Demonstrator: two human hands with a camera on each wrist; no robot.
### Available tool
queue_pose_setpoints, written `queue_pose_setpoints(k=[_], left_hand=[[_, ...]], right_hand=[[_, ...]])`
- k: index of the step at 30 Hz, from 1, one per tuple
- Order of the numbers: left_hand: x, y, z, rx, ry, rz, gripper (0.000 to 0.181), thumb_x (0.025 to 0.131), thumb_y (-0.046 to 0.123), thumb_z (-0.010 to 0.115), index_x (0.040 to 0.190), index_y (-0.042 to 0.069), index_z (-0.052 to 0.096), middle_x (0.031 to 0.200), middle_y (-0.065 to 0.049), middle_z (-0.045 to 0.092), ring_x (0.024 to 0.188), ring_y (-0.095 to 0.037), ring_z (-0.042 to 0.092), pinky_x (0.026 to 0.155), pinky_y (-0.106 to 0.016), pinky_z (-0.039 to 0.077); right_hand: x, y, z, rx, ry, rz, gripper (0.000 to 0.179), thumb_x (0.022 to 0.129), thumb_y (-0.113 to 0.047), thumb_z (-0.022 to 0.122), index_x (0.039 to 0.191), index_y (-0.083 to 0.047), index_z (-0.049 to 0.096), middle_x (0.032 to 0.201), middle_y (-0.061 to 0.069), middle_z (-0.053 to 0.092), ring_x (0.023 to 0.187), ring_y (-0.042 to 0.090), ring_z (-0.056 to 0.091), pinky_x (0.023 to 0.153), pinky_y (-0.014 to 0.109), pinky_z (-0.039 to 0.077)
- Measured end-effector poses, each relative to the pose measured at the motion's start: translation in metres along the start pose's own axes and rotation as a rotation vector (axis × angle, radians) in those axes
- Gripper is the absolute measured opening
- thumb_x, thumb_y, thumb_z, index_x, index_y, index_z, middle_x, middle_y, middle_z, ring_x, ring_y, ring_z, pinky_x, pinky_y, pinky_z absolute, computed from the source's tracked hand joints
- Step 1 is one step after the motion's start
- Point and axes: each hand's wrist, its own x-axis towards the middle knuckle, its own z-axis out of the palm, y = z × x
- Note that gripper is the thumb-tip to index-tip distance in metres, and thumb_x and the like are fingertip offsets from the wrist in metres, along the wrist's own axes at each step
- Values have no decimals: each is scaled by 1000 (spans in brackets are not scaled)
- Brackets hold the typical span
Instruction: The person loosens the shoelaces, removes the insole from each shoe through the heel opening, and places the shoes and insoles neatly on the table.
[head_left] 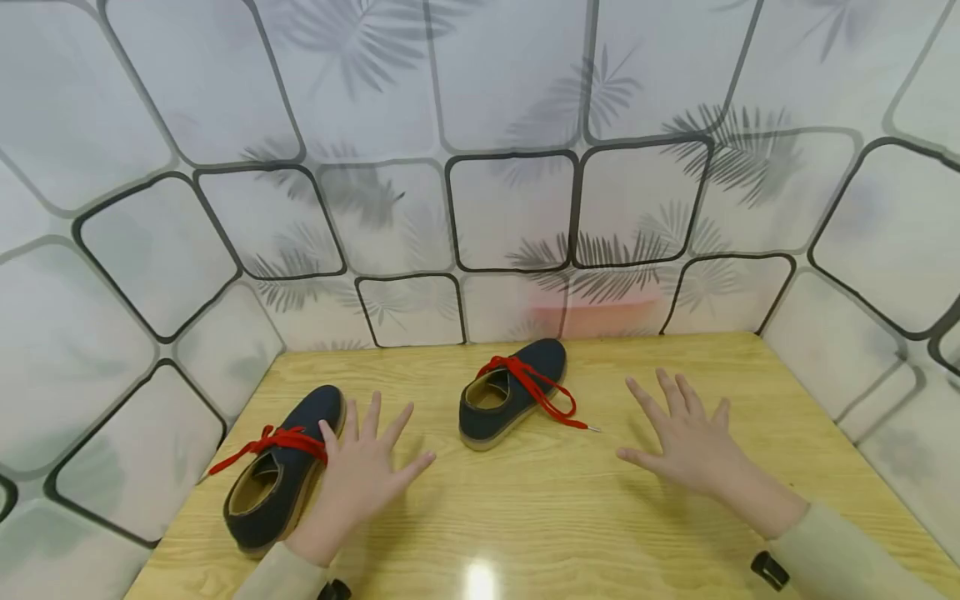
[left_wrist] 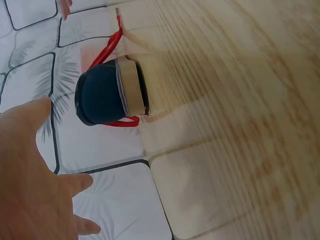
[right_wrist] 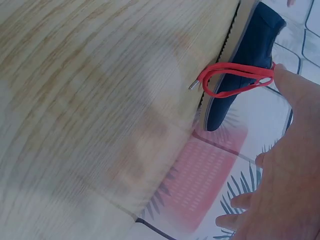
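Two navy shoes with red laces stand on a wooden table. In the head view one shoe is at the left and the other shoe is at the middle back, its lace loop and metal tip trailing to the right. My left hand is spread above the table, fingers apart, overlapping the left shoe's right side in this view. To the right of the middle shoe, my right hand hovers with fingers spread, holding nothing. The left wrist view shows the heel of a shoe beyond the thumb; the right wrist view shows a shoe's side.
The light wood table ends against a white patterned cloth at the back and both sides. A reddish patch shows through the cloth at the back. Dark bands sit at the sleeve cuffs.
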Motion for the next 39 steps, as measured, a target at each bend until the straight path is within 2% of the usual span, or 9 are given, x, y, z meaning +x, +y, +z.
queue_pose_setpoints(k=[8,18,24,28,33,35,39], left_hand=[[9,2,-2,-20,-17,3,81,98,72,57,165,28,42,174,-26,21,159,-60,4,118,-90,2],[22,7,-3,-40,-34,26,80,99,70,56,165,26,42,172,-28,25,159,-61,10,119,-89,5],[31,11,1,-31,-46,32,80,100,70,54,166,27,40,173,-28,25,158,-61,12,120,-88,7],[36,14,3,-72,-59,30,80,100,69,55,166,25,40,172,-29,24,158,-61,14,121,-86,13],[44,17,5,-98,-61,33,79,102,65,56,166,22,39,171,-31,26,156,-62,21,123,-80,23],[47,19,6,-108,-59,32,78,103,64,55,166,21,39,170,-32,28,155,-61,24,123,-77,26],[52,21,7,-134,-60,28,75,105,62,53,165,19,41,168,-33,31,153,-60,32,122,-73,34]], right_hand=[[8,-6,-5,-3,-12,-4,101,92,-68,70,169,-21,26,168,35,24,151,63,27,101,99,17],[20,-17,-6,-7,-5,-3,97,93,-71,68,167,-18,34,163,34,36,145,62,40,102,95,27],[29,-26,-4,13,5,-16,89,96,-67,67,164,-16,40,153,32,49,134,59,53,101,87,39],[34,-31,-2,48,24,-50,83,97,-61,69,161,-12,45,144,30,57,128,54,59,102,75,48],[41,-36,3,79,40,-75,78,99,-57,69,156,-6,51,126,23,65,111,40,66,92,59,57],[45,-39,4,93,34,-69,76,100,-56,68,155,-5,53,124,22,66,109,39,67,89,57,58],[52,-44,6,125,7,-45,74,102,-57,65,153,-5,53,131,24,66,117,42,66,94,60,58]])
